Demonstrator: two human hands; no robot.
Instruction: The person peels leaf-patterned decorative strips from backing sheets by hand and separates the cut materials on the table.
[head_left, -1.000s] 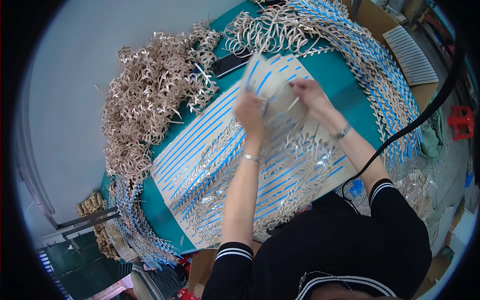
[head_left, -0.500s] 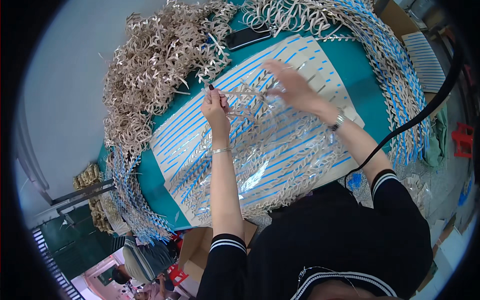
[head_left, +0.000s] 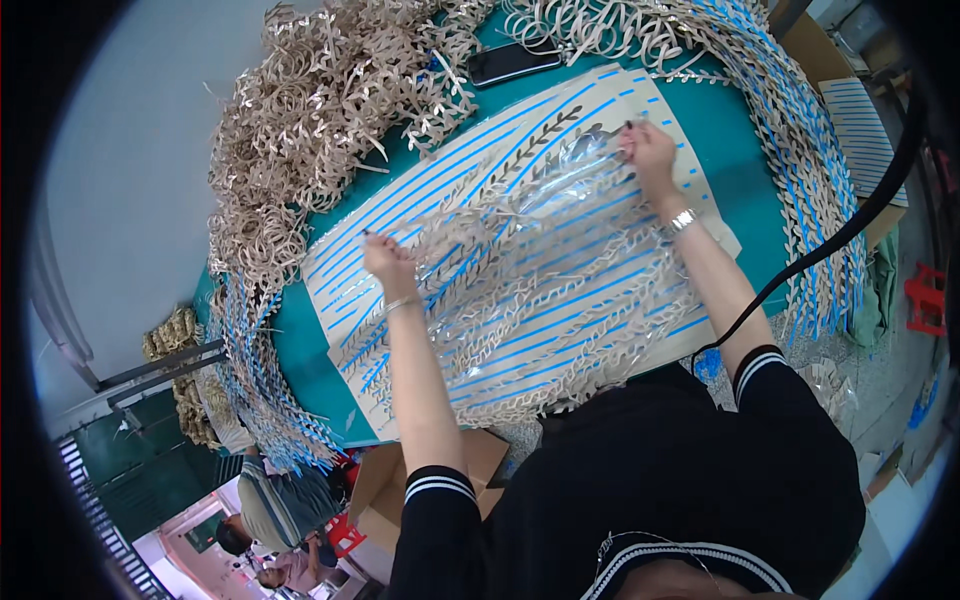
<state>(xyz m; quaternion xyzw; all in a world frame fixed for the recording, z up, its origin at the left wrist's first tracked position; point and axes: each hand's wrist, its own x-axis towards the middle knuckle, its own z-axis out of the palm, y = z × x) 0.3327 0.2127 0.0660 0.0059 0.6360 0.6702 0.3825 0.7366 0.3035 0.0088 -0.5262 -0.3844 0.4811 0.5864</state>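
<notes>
A beige sheet with blue stripes (head_left: 345,282) lies before me, with rows of leaf-shaped cuts. Over its middle and near part spreads a loose tangle of leaf-cut strips (head_left: 550,300), with shiny clear film (head_left: 575,195) among them. My left hand (head_left: 388,262) is closed at the sheet's left side, pinching the end of a blurred leaf-cut strip. Toward the far right of the sheet, my right hand (head_left: 650,155) is closed on the strip's other side. Between the hands the strip is smeared by motion, so its exact edges cannot be made out.
A large heap of curled leaf strips (head_left: 300,140) fills the far left of the green table (head_left: 730,130). A black phone (head_left: 515,63) lies at the far edge. Blue-and-beige strips (head_left: 800,190) hang along the right. A cardboard box (head_left: 385,485) stands below; people (head_left: 285,510) sit beyond.
My hands have moved apart: the left went left and nearer me, the right swung to the right and closed. The strip is now spread between them.
</notes>
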